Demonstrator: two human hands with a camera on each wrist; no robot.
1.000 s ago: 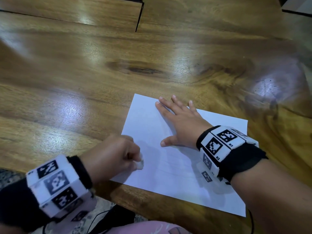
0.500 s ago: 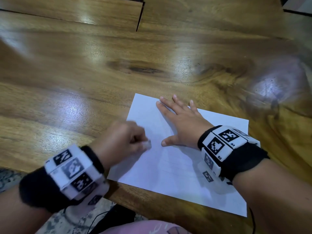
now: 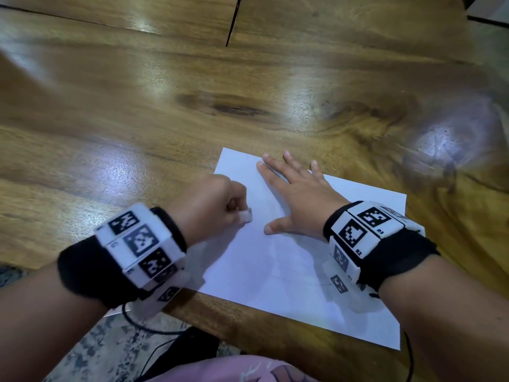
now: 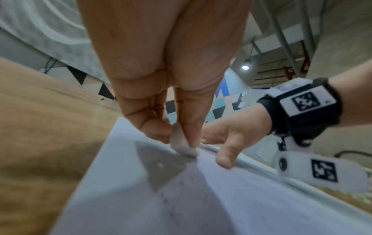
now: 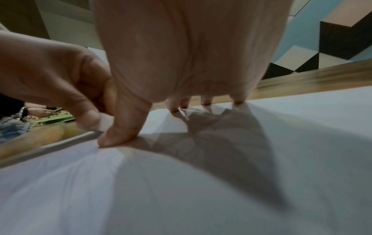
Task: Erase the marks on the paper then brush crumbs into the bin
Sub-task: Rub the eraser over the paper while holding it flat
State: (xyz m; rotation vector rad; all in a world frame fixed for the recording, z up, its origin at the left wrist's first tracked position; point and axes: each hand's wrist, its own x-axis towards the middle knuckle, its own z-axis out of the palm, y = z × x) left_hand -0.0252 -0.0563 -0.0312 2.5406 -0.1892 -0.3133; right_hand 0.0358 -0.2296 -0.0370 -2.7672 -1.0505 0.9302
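A white sheet of paper [image 3: 275,271] lies on the wooden table near its front edge, with faint pencil lines on it. My left hand [image 3: 209,208] pinches a small white eraser [image 3: 246,215] between thumb and fingers and holds its tip against the paper's left part. In the left wrist view the eraser [image 4: 181,143] touches the paper [image 4: 201,206], with small dark crumbs scattered below it. My right hand [image 3: 297,197] lies flat with spread fingers on the sheet's upper middle and presses it down. The right wrist view shows those fingertips [image 5: 205,101] on the paper [image 5: 201,182].
The glossy wooden table [image 3: 137,119] stretches far to the left and back, with a seam [image 3: 232,20] at the far edge. A black cable [image 3: 148,326] hangs below the table's front edge. No bin is in view.
My left hand has slid the eraser up and to the right across the paper, from the lower left edge toward my right thumb. The right hand has stayed in place.
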